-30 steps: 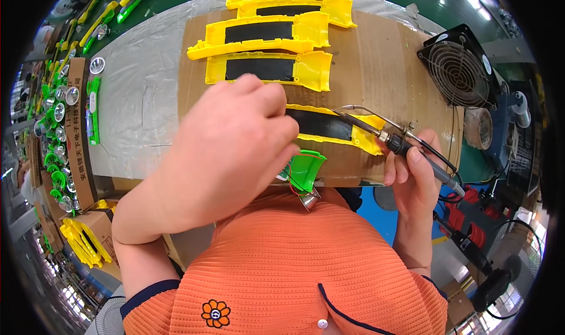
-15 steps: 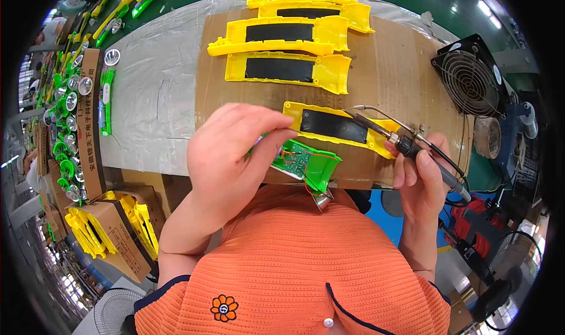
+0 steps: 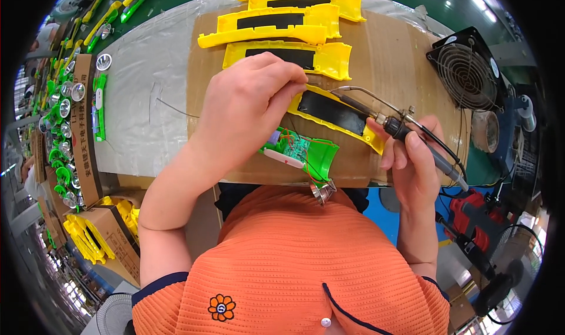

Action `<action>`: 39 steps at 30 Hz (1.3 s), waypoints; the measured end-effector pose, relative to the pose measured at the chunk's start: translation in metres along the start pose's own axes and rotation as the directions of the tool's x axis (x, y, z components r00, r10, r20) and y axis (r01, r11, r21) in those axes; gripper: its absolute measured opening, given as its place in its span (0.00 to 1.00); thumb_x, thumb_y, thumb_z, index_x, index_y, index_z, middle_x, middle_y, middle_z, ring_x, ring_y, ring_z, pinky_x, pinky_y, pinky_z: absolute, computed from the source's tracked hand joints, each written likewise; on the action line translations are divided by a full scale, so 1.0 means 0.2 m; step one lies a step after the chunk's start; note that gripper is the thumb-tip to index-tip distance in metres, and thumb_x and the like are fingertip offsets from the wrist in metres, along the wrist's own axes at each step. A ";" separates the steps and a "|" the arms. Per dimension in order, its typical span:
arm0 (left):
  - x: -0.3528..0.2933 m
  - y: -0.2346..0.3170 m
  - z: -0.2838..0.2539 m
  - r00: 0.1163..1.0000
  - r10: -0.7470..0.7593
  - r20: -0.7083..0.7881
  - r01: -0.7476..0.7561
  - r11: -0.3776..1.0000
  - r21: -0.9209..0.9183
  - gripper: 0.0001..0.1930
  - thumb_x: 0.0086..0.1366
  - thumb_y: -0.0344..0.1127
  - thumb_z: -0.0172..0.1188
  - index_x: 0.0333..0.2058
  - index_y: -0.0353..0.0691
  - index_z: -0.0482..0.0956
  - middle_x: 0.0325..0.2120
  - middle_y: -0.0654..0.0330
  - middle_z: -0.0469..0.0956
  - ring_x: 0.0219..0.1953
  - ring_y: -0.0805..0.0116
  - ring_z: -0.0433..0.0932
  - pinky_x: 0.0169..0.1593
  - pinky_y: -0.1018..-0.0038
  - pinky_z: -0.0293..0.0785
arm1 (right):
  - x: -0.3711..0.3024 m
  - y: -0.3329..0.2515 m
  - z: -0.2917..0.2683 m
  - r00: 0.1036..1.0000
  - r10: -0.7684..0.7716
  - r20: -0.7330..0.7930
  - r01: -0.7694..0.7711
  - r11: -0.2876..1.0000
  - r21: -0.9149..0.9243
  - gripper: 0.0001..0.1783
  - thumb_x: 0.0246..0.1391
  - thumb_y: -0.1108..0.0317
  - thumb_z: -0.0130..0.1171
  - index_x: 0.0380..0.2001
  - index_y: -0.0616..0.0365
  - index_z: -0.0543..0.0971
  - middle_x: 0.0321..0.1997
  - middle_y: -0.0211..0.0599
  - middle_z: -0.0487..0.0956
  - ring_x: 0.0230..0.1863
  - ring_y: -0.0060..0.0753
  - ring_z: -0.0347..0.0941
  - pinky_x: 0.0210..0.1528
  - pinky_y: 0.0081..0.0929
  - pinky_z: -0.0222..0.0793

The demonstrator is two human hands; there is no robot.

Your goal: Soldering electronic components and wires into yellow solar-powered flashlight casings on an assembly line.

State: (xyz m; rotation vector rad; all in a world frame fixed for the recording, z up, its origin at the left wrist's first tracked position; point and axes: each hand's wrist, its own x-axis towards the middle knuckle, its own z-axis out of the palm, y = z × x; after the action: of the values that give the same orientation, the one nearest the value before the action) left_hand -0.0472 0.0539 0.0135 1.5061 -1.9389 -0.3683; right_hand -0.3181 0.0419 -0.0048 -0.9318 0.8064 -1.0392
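My left hand (image 3: 247,108) reaches out over the cardboard sheet (image 3: 388,52) on the counter (image 3: 147,82), its fingers (image 3: 282,76) curled together and pinched on the near end of a yellow housing with a black panel (image 3: 332,114), which lies at a slant close to the near edge of the cardboard. Just below my left palm sits a green housing half (image 3: 312,155) with a circuit board and thin red wires showing inside it, resting at the near edge of the cardboard; a small shiny reflector cup (image 3: 322,191) hangs just past that edge, against my orange shirt.

My right hand (image 3: 415,161) is closed around the handle of a soldering iron (image 3: 406,129), held like a pen. Its metal tip points left, over the far side of the yellow housing, with a thin wire loop arching above the shaft.

Four more yellow housings (image 3: 282,23) are lined up toward the far edge of the cardboard. A black fan (image 3: 468,67) stands at the far right corner. Green parts and silver reflectors (image 3: 62,108) line the counter's left edge.
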 end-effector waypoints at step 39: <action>0.11 0.03 -0.08 0.910 0.063 0.411 -0.180 0.951 0.253 0.03 0.54 0.33 0.64 0.26 0.42 0.84 0.24 0.58 0.73 0.32 0.56 0.77 0.35 0.62 0.74 | 0.03 -0.07 0.07 0.975 0.221 0.019 -0.213 0.957 -0.197 0.09 0.58 0.77 0.61 0.34 0.61 0.69 0.22 0.33 0.76 0.21 0.23 0.76 0.25 0.20 0.72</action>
State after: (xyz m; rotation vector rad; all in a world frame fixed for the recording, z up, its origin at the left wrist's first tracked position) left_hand -0.0454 0.0382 0.0355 1.5663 -2.4883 -0.3739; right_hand -0.3081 0.0372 0.0132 -1.0004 0.9653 -0.7574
